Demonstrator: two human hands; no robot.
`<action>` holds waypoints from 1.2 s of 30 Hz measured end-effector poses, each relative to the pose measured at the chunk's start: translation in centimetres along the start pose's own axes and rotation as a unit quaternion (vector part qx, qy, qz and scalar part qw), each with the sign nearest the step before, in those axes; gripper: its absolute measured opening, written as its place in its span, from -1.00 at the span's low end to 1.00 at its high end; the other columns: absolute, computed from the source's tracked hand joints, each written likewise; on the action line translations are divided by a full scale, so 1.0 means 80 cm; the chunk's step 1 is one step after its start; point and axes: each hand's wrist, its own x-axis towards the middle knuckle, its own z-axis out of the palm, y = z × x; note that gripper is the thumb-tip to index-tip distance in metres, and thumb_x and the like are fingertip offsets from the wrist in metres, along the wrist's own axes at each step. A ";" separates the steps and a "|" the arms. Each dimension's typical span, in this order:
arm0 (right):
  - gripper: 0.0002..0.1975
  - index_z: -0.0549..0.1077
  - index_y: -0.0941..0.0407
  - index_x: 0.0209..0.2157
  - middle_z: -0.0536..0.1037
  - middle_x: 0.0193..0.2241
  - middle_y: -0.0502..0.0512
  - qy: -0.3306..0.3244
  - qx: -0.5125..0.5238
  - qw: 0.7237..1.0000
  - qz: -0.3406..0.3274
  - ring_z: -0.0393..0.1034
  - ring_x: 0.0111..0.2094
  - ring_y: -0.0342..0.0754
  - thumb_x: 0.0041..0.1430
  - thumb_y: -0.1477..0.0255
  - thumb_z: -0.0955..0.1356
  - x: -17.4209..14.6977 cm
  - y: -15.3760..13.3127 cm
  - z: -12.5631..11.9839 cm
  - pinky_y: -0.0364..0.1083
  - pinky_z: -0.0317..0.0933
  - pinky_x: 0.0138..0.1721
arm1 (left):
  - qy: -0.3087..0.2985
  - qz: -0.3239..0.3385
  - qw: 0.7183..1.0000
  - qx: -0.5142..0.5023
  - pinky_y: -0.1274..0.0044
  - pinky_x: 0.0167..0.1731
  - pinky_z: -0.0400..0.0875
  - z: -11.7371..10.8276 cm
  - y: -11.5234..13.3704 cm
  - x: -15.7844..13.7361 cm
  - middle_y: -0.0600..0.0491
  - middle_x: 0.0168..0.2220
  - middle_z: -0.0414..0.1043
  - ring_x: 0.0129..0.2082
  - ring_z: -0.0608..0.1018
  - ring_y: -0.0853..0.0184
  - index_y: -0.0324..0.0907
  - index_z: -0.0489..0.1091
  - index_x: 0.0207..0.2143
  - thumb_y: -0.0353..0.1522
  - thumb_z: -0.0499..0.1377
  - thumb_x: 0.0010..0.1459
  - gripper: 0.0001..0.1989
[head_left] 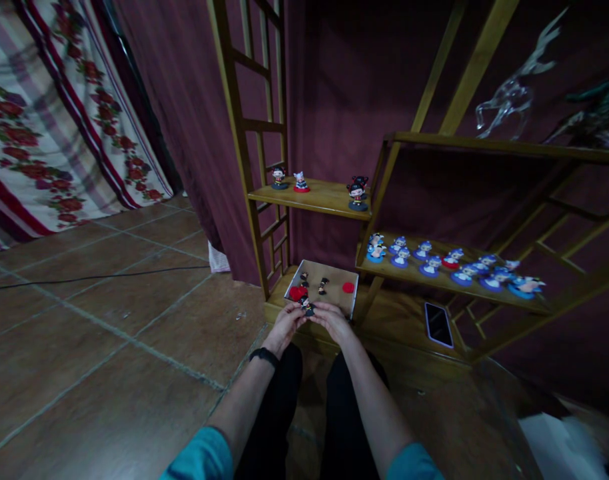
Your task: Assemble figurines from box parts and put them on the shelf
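Wooden shelving [324, 194] rises beyond the left hand [284, 325] and right hand [333, 321], which together hold a dark-based figurine [307, 306]; a shallow box [336, 291] lies just past them.

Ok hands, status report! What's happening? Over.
Left hand, right hand: both on figure. Box just beyond, red piece inside. Nothing seen blocking the hands.
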 end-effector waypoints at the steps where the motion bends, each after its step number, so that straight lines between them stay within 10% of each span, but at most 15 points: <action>1: -0.73 0.45 0.20 -0.33 0.54 -0.32 0.15 0.001 0.001 1.000 0.002 0.44 -0.26 -0.02 -0.19 0.50 0.42 0.000 0.000 0.000 -0.01 0.28 -0.15 | 0.002 -0.002 1.000 0.000 0.67 -0.54 0.36 0.000 0.000 0.000 0.06 -0.51 0.45 -0.59 0.46 0.49 -0.27 0.33 -0.44 -0.57 0.21 -0.17 -0.83; 36: -0.74 0.45 0.18 -0.32 0.54 -0.34 0.12 -0.033 0.001 0.999 0.005 0.45 -0.29 -0.04 -0.17 0.51 0.41 -0.003 -0.001 0.003 0.01 0.26 -0.12 | 0.007 -0.008 1.000 -0.008 0.68 -0.59 0.33 -0.001 0.002 -0.002 0.07 -0.55 0.43 -0.62 0.44 0.50 -0.27 0.34 -0.41 -0.54 0.20 -0.14 -0.84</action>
